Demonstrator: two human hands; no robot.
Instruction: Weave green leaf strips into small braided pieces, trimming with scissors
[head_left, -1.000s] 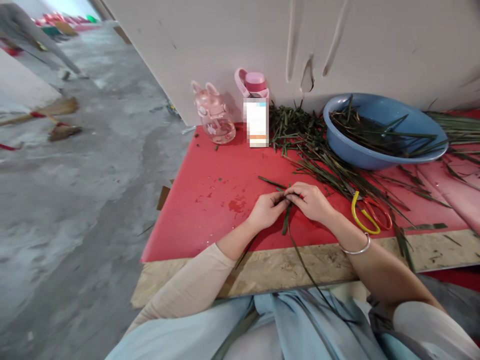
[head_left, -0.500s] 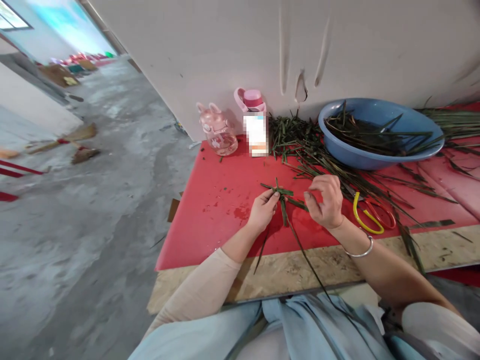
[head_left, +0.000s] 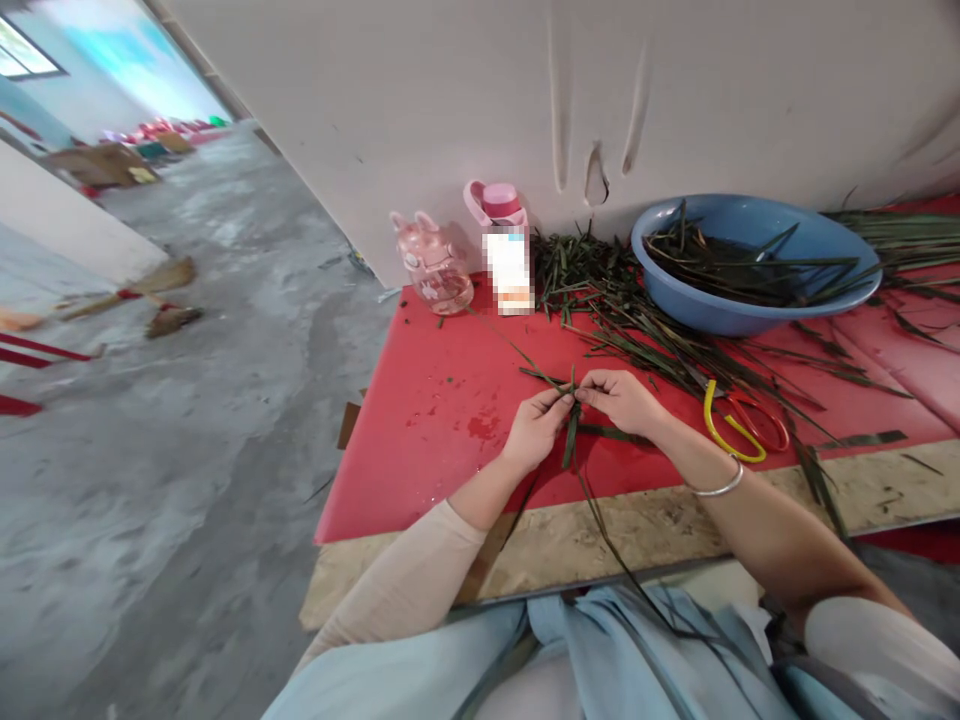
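Over the red table cover, my left hand [head_left: 538, 425] pinches a small bundle of crossed green leaf strips [head_left: 571, 440] between thumb and fingers. Its ends stick out to several sides, and long thin strands hang down over the table edge toward my lap. My right hand [head_left: 616, 398], with a silver bangle on its wrist, is closed at the bundle's right side, fingertips against the strips and almost touching my left. A thin strip runs from the fingers up and left toward the pink bottle. The exact crossing under the fingertips is partly hidden.
Scissors [head_left: 739, 425] with yellow and red handles lie right of my right hand. A blue basin [head_left: 750, 318] holds leaf strips, with a pile of cut strips [head_left: 577, 270] beside it. A clear pink bottle [head_left: 435, 270] and a pink-lidded bottle [head_left: 504, 200] stand by the wall.
My right hand has come left from its raised place apart from the bundle, and its fingers now meet the strips beside my left hand. A thin strip now extends up and left.
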